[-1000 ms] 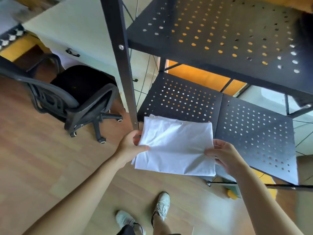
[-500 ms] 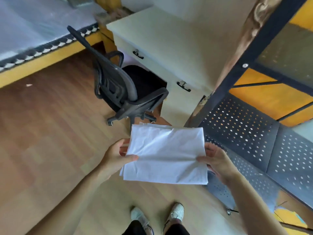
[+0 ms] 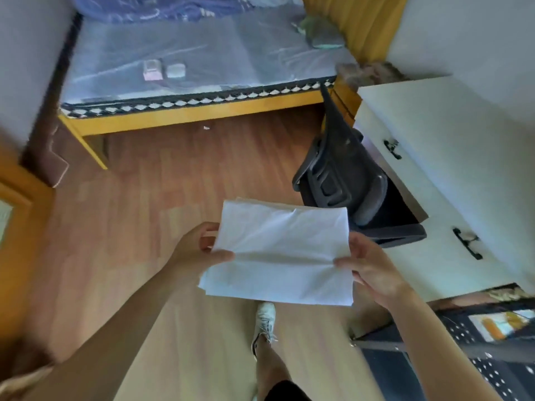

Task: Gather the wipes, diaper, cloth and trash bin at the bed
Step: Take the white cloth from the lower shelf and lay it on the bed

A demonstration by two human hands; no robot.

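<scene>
Between two pinching hands, left hand (image 3: 194, 250) and right hand (image 3: 369, 266), one folded cloth (image 3: 279, 256).

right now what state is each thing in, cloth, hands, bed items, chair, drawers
white cloth: folded flat, held in the air over the floor
left hand: grip pinching the cloth's left edge
right hand: grip pinching its right edge
two small packs: lying side by side on the bed
office chair: pushed in at the desk
desk drawers: closed
</scene>
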